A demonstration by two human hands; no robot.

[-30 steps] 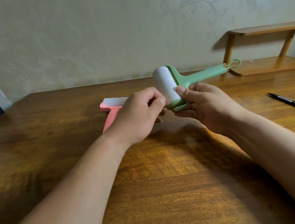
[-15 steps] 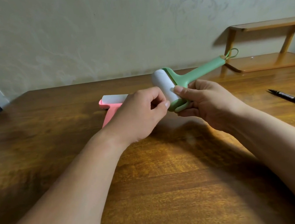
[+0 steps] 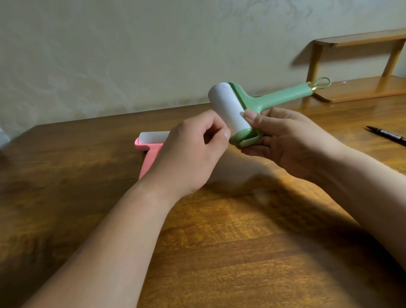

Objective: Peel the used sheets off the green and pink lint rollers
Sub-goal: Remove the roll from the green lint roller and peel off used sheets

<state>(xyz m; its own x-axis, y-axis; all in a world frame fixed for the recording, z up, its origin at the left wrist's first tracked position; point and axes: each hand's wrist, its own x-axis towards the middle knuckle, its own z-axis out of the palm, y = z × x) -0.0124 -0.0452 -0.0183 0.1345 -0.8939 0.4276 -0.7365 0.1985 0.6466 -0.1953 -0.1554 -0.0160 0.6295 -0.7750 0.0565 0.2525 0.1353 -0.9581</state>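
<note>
Wooden counter (image 3: 234, 264) below, and the right hand (image 3: 289, 144) grips the green lint roller (image 3: 279, 98) in mid-air, handle aimed at the far right corner, roll running near-to-far. Left hand (image 3: 191, 152) curled, thumb on the roll. Pinching? Can't tell. Pink lint roller (image 3: 150, 158) lies behind, handle toward the near edge

Wooden table (image 3: 234, 264), pink lint roller (image 3: 150, 157), black pen (image 3: 403, 141), small wooden shelf (image 3: 366, 89)

One green lint roller (image 3: 279, 97), one pink lint roller (image 3: 150, 160), one pen (image 3: 399, 140), one shelf (image 3: 366, 89).
</note>
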